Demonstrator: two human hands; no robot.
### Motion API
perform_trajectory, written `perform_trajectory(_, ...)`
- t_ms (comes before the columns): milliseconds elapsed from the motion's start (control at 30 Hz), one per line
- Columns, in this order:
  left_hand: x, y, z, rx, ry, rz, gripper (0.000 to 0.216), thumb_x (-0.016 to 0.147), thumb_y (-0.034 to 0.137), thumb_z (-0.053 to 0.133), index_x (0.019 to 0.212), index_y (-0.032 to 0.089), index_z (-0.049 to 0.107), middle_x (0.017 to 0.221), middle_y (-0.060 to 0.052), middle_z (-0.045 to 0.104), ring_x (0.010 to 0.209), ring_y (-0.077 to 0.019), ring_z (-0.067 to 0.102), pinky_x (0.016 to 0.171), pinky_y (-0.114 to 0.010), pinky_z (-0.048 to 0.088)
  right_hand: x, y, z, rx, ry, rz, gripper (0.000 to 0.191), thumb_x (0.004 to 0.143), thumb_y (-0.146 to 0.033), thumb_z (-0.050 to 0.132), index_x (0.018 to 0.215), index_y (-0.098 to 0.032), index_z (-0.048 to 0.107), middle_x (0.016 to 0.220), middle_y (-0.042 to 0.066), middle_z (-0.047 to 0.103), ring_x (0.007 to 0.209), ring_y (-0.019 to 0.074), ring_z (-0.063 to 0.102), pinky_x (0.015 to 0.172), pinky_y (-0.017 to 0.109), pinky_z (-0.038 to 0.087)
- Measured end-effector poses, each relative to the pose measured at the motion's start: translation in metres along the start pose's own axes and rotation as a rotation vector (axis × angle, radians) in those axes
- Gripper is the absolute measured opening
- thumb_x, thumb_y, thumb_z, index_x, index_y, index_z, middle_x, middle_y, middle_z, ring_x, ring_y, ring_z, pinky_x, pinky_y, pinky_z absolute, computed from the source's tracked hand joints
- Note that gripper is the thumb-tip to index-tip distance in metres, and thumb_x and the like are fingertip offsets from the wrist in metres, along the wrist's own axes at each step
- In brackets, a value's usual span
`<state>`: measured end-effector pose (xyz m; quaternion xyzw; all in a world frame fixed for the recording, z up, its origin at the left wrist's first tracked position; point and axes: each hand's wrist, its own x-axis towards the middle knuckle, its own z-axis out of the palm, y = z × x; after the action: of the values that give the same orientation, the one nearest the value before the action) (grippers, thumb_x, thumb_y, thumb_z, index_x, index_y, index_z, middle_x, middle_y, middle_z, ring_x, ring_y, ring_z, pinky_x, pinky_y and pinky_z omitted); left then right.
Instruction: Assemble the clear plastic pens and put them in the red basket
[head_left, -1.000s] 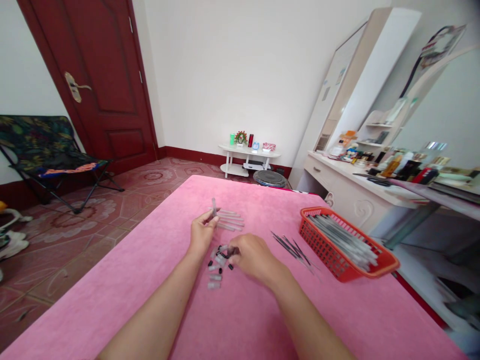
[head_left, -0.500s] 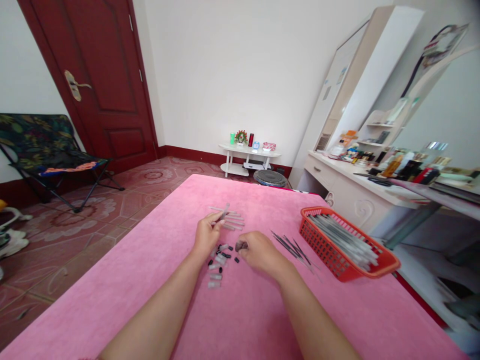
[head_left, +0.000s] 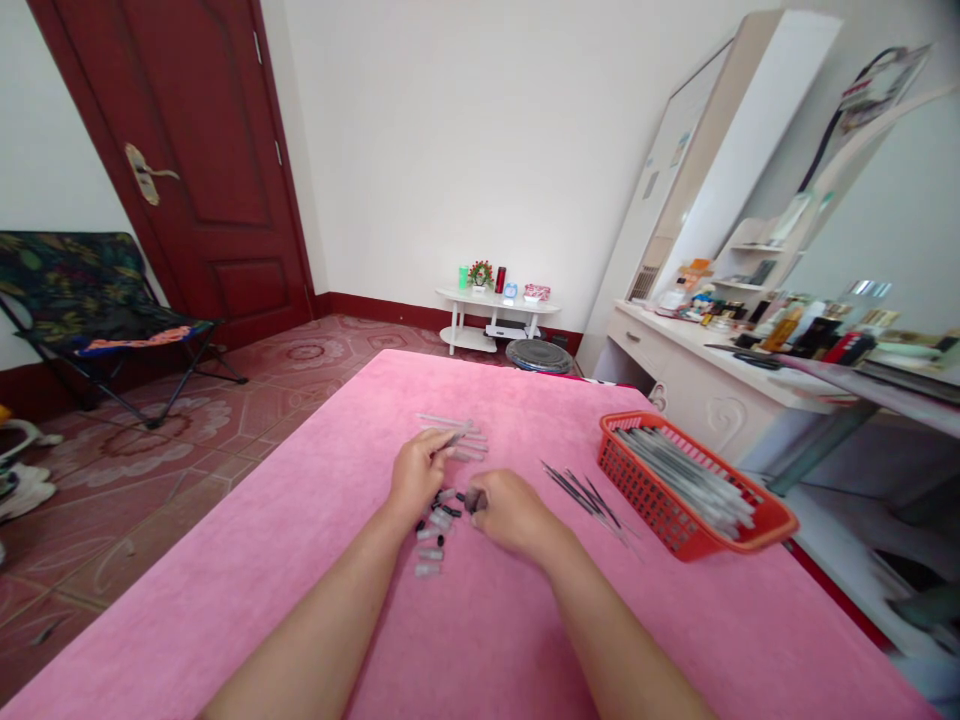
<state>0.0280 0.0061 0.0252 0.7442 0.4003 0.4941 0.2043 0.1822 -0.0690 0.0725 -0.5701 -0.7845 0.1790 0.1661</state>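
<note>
My left hand [head_left: 415,474] pinches a clear pen tube [head_left: 454,438], which lies low and points right over a row of clear tubes [head_left: 450,430] on the pink table [head_left: 300,560]. My right hand [head_left: 508,511] is closed, with a small dark cap [head_left: 474,500] at its fingertips. Between the hands lies a scatter of small black and clear caps [head_left: 435,530]. Thin dark pen refills [head_left: 585,492] lie to the right of my right hand.
A red basket [head_left: 772,525] full of grey pens sits at the table's right edge. Beyond are a dressing table [head_left: 697,380] with bottles, a small white side table [head_left: 495,315], a folding chair [head_left: 82,300] and a red door [head_left: 195,150].
The tube in my left hand has tipped from upright to nearly flat, pointing right. My right hand has lifted from the caps with one at its fingertips and moved slightly toward the left hand.
</note>
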Motion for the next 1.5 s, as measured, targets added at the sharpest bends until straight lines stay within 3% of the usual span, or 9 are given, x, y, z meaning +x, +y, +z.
perform_trajectory(233, -0.001, 0.007, -0.002, 0.179, -0.109, 0.108, 0.037, 0.078, 0.008, 0.051, 0.108, 0.023, 0.067, 0.101, -0.005, 0.066, 0.099, -0.0194, 0.057, 0.088, -0.033, 0.044, 0.011, 0.028, -0.032, 0.593, 0.418, 0.106, 0.026, 0.063, -0.018, 0.057, 0.087, -0.013, 0.067, 0.069, 0.003, 0.066, 0.060, 0.0140, 0.058, 0.057, 0.024, 0.045)
perform_trajectory(333, -0.003, 0.010, -0.003, 0.219, -0.151, 0.143, 0.041, 0.076, 0.005, 0.052, 0.109, 0.025, 0.066, 0.101, -0.005, 0.066, 0.099, -0.0194, 0.056, 0.087, -0.033, 0.045, 0.011, 0.028, -0.036, 0.841, 0.460, 0.136, 0.022, 0.059, -0.024, 0.064, 0.078, -0.013, 0.065, 0.068, 0.005, 0.066, 0.062, 0.0167, 0.062, 0.059, 0.027, 0.047)
perform_trajectory(400, -0.004, 0.012, -0.003, 0.245, -0.171, 0.153, 0.043, 0.075, 0.004, 0.052, 0.109, 0.025, 0.066, 0.099, -0.005, 0.066, 0.097, -0.0192, 0.057, 0.085, -0.032, 0.045, 0.010, 0.027, -0.036, 0.885, 0.471, 0.147, 0.021, 0.057, -0.024, 0.066, 0.075, -0.014, 0.064, 0.066, 0.005, 0.066, 0.062, 0.0173, 0.062, 0.059, 0.028, 0.047)
perform_trajectory(600, -0.004, 0.014, -0.002, 0.301, -0.179, 0.148, 0.045, 0.074, 0.003, 0.052, 0.108, 0.028, 0.066, 0.096, -0.003, 0.065, 0.094, -0.0176, 0.056, 0.082, -0.029, 0.046, 0.011, 0.027, -0.034, 0.662, 0.531, 0.082, 0.014, 0.060, -0.020, 0.064, 0.073, -0.014, 0.067, 0.068, 0.004, 0.068, 0.063, 0.0150, 0.061, 0.062, 0.026, 0.046)
perform_trajectory(1067, -0.004, 0.017, -0.003, 0.338, -0.244, 0.169, 0.057, 0.072, -0.002, 0.048, 0.115, 0.033, 0.062, 0.095, -0.001, 0.065, 0.095, -0.0164, 0.056, 0.085, -0.028, 0.046, 0.011, 0.025, -0.030, 0.486, 0.511, 0.065, 0.014, 0.064, -0.015, 0.059, 0.075, -0.017, 0.068, 0.070, 0.002, 0.068, 0.065, 0.0143, 0.061, 0.063, 0.025, 0.045)
perform_trajectory(1500, -0.006, 0.023, -0.003, 0.360, -0.246, 0.183, 0.051, 0.073, 0.001, 0.051, 0.112, 0.032, 0.064, 0.090, -0.001, 0.065, 0.089, -0.0162, 0.057, 0.076, -0.026, 0.046, 0.006, 0.022, -0.029, 0.234, 0.491, 0.100, 0.011, 0.073, -0.020, 0.058, 0.078, -0.019, 0.068, 0.075, 0.003, 0.070, 0.068, 0.0145, 0.061, 0.063, 0.023, 0.042)
